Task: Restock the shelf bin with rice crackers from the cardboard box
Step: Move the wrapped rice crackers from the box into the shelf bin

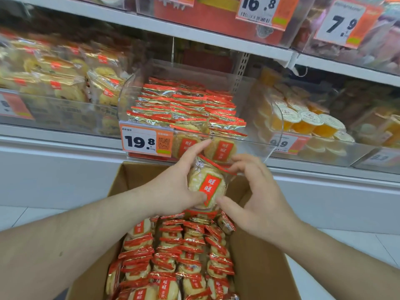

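Both hands hold a small stack of rice cracker packs (206, 184), clear wrappers with red labels, just above the far end of the open cardboard box (259, 267). My left hand (179, 182) grips the stack from the left with the thumb underneath. My right hand (257, 191) pinches it from the right. The box below holds several rows of the same packs (179, 256). Straight ahead, the clear shelf bin (255, 148) with a 19.8 price tag (140, 140) is nearly full of upright rice cracker packs (186, 105).
A bin of yellow cracker packs (65, 79) stands to the left, a bin of orange jelly cups (303, 120) to the right. An upper shelf with price tags 16.8 (258, 6) and 7.9 (342, 22) overhangs. White tiled floor lies beside the box.
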`<state>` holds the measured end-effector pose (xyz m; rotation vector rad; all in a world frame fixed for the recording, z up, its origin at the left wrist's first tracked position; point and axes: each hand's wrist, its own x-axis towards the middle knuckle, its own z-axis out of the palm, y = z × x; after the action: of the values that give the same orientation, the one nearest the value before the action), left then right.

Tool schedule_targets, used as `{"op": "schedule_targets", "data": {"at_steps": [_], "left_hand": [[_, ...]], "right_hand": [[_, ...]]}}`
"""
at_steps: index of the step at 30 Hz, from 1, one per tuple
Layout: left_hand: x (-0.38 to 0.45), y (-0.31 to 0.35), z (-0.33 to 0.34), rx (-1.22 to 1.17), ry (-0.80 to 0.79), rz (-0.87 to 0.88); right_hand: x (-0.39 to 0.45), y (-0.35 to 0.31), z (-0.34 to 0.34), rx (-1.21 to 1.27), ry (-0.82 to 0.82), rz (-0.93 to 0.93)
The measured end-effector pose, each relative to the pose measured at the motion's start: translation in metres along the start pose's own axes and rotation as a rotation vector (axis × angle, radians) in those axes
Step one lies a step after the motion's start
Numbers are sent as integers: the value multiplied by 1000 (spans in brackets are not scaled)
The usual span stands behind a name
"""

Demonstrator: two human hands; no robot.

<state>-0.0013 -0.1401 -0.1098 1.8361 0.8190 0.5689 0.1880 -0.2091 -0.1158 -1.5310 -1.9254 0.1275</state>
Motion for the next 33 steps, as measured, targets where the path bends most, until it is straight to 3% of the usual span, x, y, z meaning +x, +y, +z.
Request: {"op": "schedule_targets", "data": {"at_steps": [5,9,14,17,19,26,33], "left_hand": [[-1,15,2,373,-59,172],[3,24,4,485,-26,214],[24,30,-17,609,364,420],[42,19,-21,1073,577,384],[53,10,-15,1227,559,282],[71,2,-18,1168,527,285],[47,17,-25,1109,525,405]], "right_hand": [[14,-2,-17,78,-324,176],[18,1,-28,166,-288,168],[25,18,-52,169,-193,302],[25,25,-68,76,-185,292],[25,24,-73,16,-187,264],[26,18,-74,43,-108,217],[32,-5,-85,372,21,215]]}}
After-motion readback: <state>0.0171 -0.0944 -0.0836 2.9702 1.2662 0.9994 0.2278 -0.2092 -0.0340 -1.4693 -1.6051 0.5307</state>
